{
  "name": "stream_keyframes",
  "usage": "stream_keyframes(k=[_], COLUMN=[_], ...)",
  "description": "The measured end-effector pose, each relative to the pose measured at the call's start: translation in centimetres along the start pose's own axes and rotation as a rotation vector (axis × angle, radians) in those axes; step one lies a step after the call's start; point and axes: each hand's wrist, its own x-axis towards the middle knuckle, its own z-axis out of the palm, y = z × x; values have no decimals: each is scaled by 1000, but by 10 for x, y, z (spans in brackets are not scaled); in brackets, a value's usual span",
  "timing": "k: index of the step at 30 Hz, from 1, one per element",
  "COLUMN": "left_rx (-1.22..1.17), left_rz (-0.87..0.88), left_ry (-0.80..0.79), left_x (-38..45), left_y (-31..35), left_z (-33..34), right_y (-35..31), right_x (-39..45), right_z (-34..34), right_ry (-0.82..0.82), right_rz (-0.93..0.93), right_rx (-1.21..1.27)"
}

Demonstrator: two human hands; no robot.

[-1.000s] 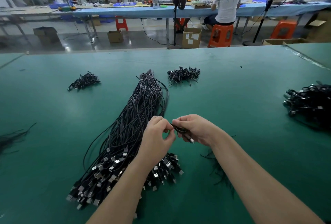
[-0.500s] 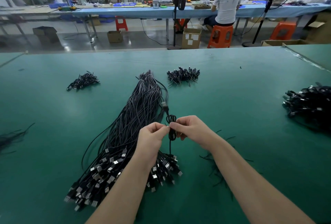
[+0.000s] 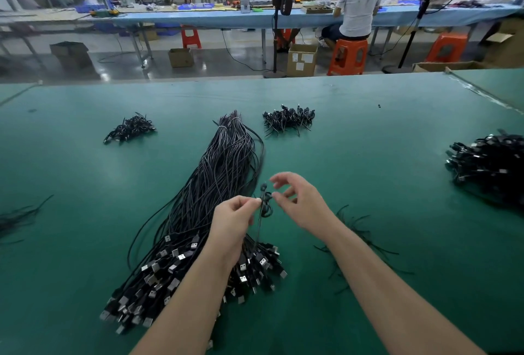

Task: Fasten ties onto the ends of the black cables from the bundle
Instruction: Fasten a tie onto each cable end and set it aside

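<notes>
**Q:** Above the near end of the bundle [image 3: 215,198], what is being held?

**A:** A single black cable [image 3: 265,201], coiled into a small loop. The left hand [image 3: 235,221] is pinching it between thumb and fingertips, and its tail is hanging down toward the plugs. The right hand [image 3: 297,201] is hovering just beside the loop, fingers spread and loosely bent, gripping nothing; whether a fingertip is touching the coil cannot be told.

**Q:** What is lying around it?

**A:** The bundle is running from a tied far end to a fan of silver-tipped plugs [image 3: 175,275] under the left forearm. Loose black ties [image 3: 354,230] are lying beneath the right forearm. Two small heaps of finished cables [image 3: 287,120] [image 3: 130,129] are sitting farther back, and a larger heap [image 3: 487,164] is lying at the right edge.

**Q:** Where is room remaining?

**A:** The green table [image 3: 382,133] is showing bare surface between the hands and the right heap, and to the left of the bundle. Its far edge is meeting an aisle with orange stools [image 3: 348,55] and a seated person [image 3: 358,3].
</notes>
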Motion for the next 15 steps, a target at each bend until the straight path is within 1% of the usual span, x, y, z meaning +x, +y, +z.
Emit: stream_keyframes(k=[1,3,5,6,8,12,15], left_rx=[-98,-218,-233,-233,-216,-136,-60], left_rz=[-66,-153,-175,-168,-133,-51,44], left_ry=[12,26,13,5,5,-47,-41], left_x=[2,4,4,3,3,1,-2], left_y=[0,0,-1,-1,-3,-1,1], left_z=[0,-1,1,2,2,-2,0], right_y=[2,3,4,4,3,-3,-7], right_x=[-3,-6,-6,-5,-3,2,6], right_z=[2,3,6,8,9,7,7], right_ry=[13,-22,-63,-66,-51,-110,-158], right_rz=[-109,-259,-350,-353,-278,23,256], right_rx=[-36,-163,-289,-292,-197,93,391])
